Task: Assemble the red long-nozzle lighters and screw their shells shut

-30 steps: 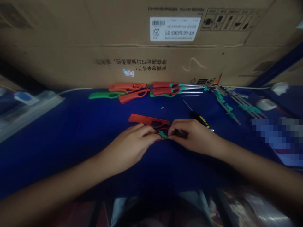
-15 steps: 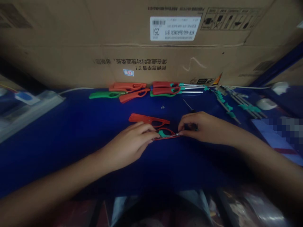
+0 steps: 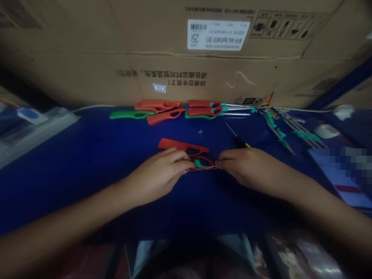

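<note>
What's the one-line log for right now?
left hand: holding red casing | right hand: at casing's right end | green piece: between hands | screwdriver: lying beyond right hand

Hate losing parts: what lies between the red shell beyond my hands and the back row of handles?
Head view: small metallic pieces, possibly screws, lie there on the blue tabletop.

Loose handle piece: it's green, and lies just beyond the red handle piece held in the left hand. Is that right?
Not quite. The head view shows the loose handle piece is red, not green; it lies just beyond the red handle piece held in the left hand.
</note>
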Demonstrator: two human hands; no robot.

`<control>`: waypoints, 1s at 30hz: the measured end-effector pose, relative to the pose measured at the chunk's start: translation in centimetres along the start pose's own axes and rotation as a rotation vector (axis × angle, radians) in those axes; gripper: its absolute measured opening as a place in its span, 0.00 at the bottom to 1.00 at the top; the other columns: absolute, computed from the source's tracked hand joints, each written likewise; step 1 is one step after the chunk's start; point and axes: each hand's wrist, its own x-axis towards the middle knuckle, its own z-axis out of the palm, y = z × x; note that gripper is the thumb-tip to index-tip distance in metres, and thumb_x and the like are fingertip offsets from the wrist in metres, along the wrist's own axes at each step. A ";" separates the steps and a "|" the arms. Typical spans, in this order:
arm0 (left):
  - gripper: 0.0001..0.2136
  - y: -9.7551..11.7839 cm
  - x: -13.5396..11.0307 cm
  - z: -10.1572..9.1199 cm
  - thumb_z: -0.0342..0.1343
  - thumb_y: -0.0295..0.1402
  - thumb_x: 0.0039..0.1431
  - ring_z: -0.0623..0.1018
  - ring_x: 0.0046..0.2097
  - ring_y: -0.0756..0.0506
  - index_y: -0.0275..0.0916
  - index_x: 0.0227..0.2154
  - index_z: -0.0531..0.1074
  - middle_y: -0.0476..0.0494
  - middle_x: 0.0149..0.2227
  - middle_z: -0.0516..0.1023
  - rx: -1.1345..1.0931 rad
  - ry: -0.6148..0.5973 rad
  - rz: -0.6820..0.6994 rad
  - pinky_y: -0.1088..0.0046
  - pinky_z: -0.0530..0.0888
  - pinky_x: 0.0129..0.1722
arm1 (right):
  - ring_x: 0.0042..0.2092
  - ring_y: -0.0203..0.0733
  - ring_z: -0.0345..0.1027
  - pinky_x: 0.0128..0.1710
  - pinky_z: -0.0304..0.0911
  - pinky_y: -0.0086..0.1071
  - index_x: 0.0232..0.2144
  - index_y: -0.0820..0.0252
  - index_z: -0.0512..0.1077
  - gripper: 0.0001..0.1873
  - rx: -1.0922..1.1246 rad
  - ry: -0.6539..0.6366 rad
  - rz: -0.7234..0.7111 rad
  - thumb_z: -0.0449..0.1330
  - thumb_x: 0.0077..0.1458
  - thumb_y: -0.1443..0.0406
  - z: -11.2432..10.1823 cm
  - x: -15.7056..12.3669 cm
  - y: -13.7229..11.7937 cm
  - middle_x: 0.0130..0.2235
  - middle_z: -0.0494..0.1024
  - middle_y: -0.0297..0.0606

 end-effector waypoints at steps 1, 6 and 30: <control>0.12 0.0 0.0 0.0 0.50 0.28 0.70 0.74 0.50 0.44 0.43 0.50 0.74 0.45 0.48 0.76 -0.002 0.004 0.000 0.64 0.73 0.51 | 0.31 0.38 0.72 0.30 0.63 0.31 0.36 0.58 0.80 0.15 -0.037 -0.023 0.000 0.55 0.58 0.76 0.0 -0.1 -0.3 0.35 0.79 0.37; 0.13 -0.1 0.1 -0.1 0.50 0.26 0.69 0.75 0.49 0.45 0.44 0.50 0.75 0.46 0.47 0.76 -0.017 -0.005 0.025 0.65 0.73 0.50 | 0.30 0.38 0.71 0.29 0.60 0.32 0.35 0.60 0.80 0.15 0.015 -0.129 0.020 0.55 0.59 0.77 -0.2 0.1 -0.5 0.32 0.77 0.36; 0.17 -0.2 -0.2 0.1 0.50 0.23 0.67 0.74 0.52 0.43 0.45 0.53 0.74 0.46 0.52 0.77 0.068 0.029 0.126 0.62 0.75 0.54 | 0.24 0.32 0.62 0.23 0.53 0.27 0.28 0.60 0.78 0.08 0.687 -0.177 0.471 0.66 0.53 0.61 0.7 2.0 1.7 0.22 0.73 0.31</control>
